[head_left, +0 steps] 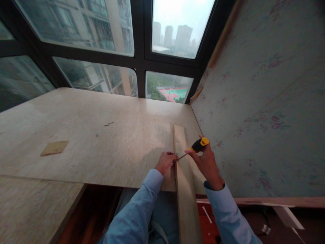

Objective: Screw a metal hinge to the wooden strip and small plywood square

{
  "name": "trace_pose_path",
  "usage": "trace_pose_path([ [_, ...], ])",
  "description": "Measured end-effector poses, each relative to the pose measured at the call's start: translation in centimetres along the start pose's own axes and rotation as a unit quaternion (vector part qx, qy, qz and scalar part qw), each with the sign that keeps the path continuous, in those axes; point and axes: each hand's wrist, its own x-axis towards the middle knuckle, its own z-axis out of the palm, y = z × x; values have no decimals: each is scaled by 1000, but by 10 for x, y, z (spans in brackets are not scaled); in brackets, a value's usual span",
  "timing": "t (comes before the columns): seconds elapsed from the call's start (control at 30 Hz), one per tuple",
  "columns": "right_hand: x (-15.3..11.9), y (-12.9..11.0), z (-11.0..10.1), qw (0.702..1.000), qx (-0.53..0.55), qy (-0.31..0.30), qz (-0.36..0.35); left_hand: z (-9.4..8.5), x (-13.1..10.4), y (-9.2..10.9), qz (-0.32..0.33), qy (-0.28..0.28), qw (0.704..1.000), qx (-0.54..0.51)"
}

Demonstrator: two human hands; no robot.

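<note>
A long pale wooden board (pixel 186 183) lies across the stone-patterned sill, its near end reaching out past the front edge. My right hand (pixel 206 162) grips a screwdriver (pixel 198 145) with a black and yellow handle. The shaft slants down to the left, and its tip meets the board's left edge. There my left hand (pixel 166 162) is closed, fingertips pinched around something small at the tip. A bit of metal shows beside those fingers, but its kind is hidden.
Two thin metal pieces (pixel 108 124) and a tiny dark bit (pixel 96 135) lie on the sill (pixel 83 156). Farther left is a flat brown square (pixel 54 148). Dark-framed windows (pixel 141 61) stand behind, and a floral-papered wall (pixel 254 135) rises on the right.
</note>
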Motion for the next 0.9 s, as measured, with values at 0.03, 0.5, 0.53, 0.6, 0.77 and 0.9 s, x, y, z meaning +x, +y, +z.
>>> trace_pose_path([
  [0.03,-1,2,1,999,29,-19,-9,0,0,0,-2,2,1000,0],
  [0.5,2,-2,-2,1000,-6,21,-6,3,0,2,-6,18,1000,15],
  [0.53,2,0,0,1000,1,18,-8,3,1,1,-3,15,1000,10],
  [0.6,0,3,2,997,70,-25,-20,2,2,0,-3,7,1000,-3],
  [0.77,-7,9,-1,960,237,-141,-40,2,2,1,-11,18,1000,-5],
  [0.9,-5,4,-7,983,150,-103,-1,3,0,1,-6,10,1000,-4],
])
